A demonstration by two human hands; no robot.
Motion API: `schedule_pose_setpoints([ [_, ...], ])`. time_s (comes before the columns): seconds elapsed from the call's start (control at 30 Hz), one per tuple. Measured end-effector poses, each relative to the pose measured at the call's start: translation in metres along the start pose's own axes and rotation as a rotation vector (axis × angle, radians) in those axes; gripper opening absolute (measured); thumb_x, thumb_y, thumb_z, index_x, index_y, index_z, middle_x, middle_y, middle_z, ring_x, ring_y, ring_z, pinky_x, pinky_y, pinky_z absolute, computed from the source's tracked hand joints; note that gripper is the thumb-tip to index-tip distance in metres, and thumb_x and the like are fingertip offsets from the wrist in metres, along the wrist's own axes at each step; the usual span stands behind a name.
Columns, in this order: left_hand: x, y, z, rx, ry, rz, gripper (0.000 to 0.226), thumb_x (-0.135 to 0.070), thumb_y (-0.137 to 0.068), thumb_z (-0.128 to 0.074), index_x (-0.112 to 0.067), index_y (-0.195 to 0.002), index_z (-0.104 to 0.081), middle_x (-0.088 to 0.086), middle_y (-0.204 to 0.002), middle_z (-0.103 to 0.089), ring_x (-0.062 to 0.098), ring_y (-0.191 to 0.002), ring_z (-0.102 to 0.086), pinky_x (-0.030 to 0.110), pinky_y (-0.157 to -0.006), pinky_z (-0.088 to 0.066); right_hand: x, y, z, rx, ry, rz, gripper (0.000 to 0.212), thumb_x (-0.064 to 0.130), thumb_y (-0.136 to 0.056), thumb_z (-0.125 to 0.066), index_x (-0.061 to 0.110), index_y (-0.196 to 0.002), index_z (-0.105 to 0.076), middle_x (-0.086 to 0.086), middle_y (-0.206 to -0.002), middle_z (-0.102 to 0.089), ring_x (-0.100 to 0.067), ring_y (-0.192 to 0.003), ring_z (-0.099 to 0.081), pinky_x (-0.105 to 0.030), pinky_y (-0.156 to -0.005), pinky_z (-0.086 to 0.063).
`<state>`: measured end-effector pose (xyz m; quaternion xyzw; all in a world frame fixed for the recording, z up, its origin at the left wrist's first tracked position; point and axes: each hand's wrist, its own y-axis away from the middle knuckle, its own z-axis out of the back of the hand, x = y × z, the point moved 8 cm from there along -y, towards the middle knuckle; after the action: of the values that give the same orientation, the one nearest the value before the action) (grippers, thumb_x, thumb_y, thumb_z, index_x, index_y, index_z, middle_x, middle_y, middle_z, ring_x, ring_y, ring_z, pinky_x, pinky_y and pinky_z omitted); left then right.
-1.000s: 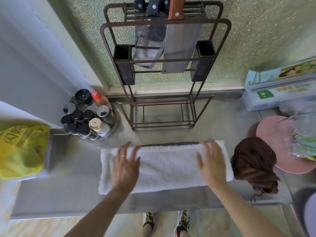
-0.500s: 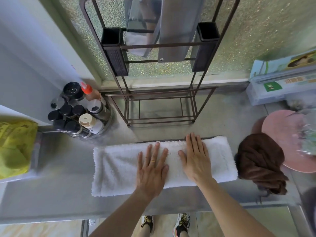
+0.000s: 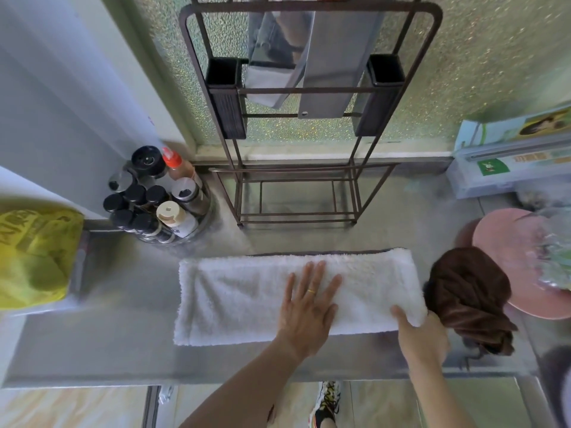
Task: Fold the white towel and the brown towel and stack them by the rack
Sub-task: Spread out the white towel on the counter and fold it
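Steel counter point(image 3: 123, 335): left hand point(image 3: 306, 307) flat on white towel point(image 3: 247, 298)

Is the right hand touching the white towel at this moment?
Touching. The head view shows the right hand gripping the near right corner of the white towel, the cloth lying over its fingers, while the left hand presses flat on the towel's middle.
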<state>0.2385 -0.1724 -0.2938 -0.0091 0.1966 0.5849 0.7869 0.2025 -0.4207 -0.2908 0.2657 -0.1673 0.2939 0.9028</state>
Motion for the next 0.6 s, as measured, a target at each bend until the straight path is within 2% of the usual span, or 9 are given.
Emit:
schedule_pose_setpoints([
  [0.07, 0.007, 0.016, 0.011, -0.039, 0.051, 0.036, 0.054, -0.047, -0.106, -0.019, -0.038, -0.158, -0.005, 0.002, -0.169, 0.008, 0.023, -0.154, 0.014, 0.048, -0.125, 0.001, 0.008, 0.009, 0.005, -0.007, -0.109, -0.043, 0.055, 0.043, -0.081, -0.075, 0.0, -0.113, -0.063, -0.023, -0.113, -0.069, -0.045, -0.104, -0.063, -0.051, -0.091, -0.052],
  [0.17, 0.032, 0.044, 0.028, -0.095, 0.181, 0.148, 0.052, -0.047, -0.107, -0.019, -0.038, -0.157, -0.011, -0.001, -0.169, 0.0, 0.019, -0.155, 0.009, 0.043, -0.126, -0.004, 0.048, 0.041, 0.014, -0.016, -0.255, 0.066, 0.035, 0.035, -0.083, -0.075, 0.006, -0.1, -0.066, -0.015, -0.096, -0.069, -0.037, -0.088, -0.065, -0.042, -0.075, -0.053],
  [0.23, 0.054, 0.061, 0.044, -0.148, 0.317, 0.239, 0.049, -0.046, -0.107, -0.024, -0.038, -0.155, -0.021, -0.003, -0.168, -0.015, 0.018, -0.155, -0.006, 0.04, -0.126, -0.015, 0.084, 0.074, 0.011, -0.003, -0.309, 0.197, 0.027, 0.032, -0.083, -0.076, 0.011, -0.094, -0.062, -0.009, -0.094, -0.066, -0.022, -0.078, -0.064, -0.029, -0.062, -0.045],
  [0.27, 0.066, 0.07, 0.054, -0.193, 0.386, 0.281, 0.047, -0.044, -0.107, -0.027, -0.036, -0.153, -0.027, -0.003, -0.165, -0.025, 0.017, -0.152, -0.018, 0.04, -0.123, -0.025, 0.101, 0.094, 0.005, 0.011, -0.313, 0.274, 0.025, 0.03, -0.084, -0.076, 0.014, -0.093, -0.059, -0.006, -0.097, -0.064, -0.011, -0.075, -0.061, -0.022, -0.061, -0.042],
  [0.33, 0.09, 0.085, 0.074, -0.286, 0.542, 0.37, 0.041, -0.04, -0.107, -0.033, -0.032, -0.146, -0.041, -0.003, -0.151, -0.045, 0.016, -0.139, -0.041, 0.037, -0.112, -0.041, 0.134, 0.134, -0.014, 0.063, -0.322, 0.433, 0.024, 0.027, -0.084, -0.077, 0.019, -0.097, -0.058, 0.002, -0.1, -0.061, -0.004, -0.077, -0.058, -0.021, -0.064, -0.046],
  [0.4, 0.119, 0.102, 0.089, -0.36, 0.726, 0.469, 0.038, -0.043, -0.106, -0.034, -0.031, -0.138, -0.049, -0.007, -0.137, -0.057, 0.013, -0.124, -0.055, 0.033, -0.101, -0.048, 0.161, 0.176, -0.042, 0.132, -0.32, 0.589, 0.025, 0.024, -0.083, -0.077, 0.022, -0.099, -0.058, 0.007, -0.098, -0.06, -0.008, -0.083, -0.061, -0.029, -0.069, -0.054],
  [0.47, 0.145, 0.117, 0.098, -0.403, 0.952, 0.577, 0.039, -0.051, -0.103, -0.031, -0.036, -0.129, -0.055, -0.011, -0.119, -0.068, 0.009, -0.107, -0.066, 0.032, -0.089, -0.051, 0.18, 0.217, -0.072, 0.202, -0.283, 0.728, 0.025, 0.018, -0.082, -0.075, 0.02, -0.099, -0.058, 0.008, -0.099, -0.06, -0.012, -0.088, -0.06, -0.029, -0.073, -0.053],
  [0.53, 0.168, 0.131, 0.105, -0.451, 1.12, 0.67, 0.037, -0.054, -0.103, -0.032, -0.035, -0.114, -0.062, -0.007, -0.095, -0.073, 0.006, -0.086, -0.069, 0.037, -0.078, -0.054, 0.191, 0.256, -0.106, 0.289, -0.191, 0.85, 0.028, 0.018, -0.08, -0.073, 0.018, -0.102, -0.057, 0.006, -0.108, -0.061, -0.015, -0.099, -0.059, -0.028, -0.08, -0.051],
  [0.6, 0.189, 0.142, 0.113, -0.467, 1.105, 0.733, 0.032, -0.049, -0.104, -0.037, -0.029, -0.104, -0.062, -0.002, -0.08, -0.068, 0.002, -0.07, -0.063, 0.035, -0.068, -0.051, 0.19, 0.288, -0.149, 0.446, -0.02, 0.952, 0.041, 0.021, -0.079, -0.074, 0.019, -0.115, -0.055, 0.005, -0.126, -0.058, -0.018, -0.116, -0.055, -0.028, -0.093, -0.049],
])
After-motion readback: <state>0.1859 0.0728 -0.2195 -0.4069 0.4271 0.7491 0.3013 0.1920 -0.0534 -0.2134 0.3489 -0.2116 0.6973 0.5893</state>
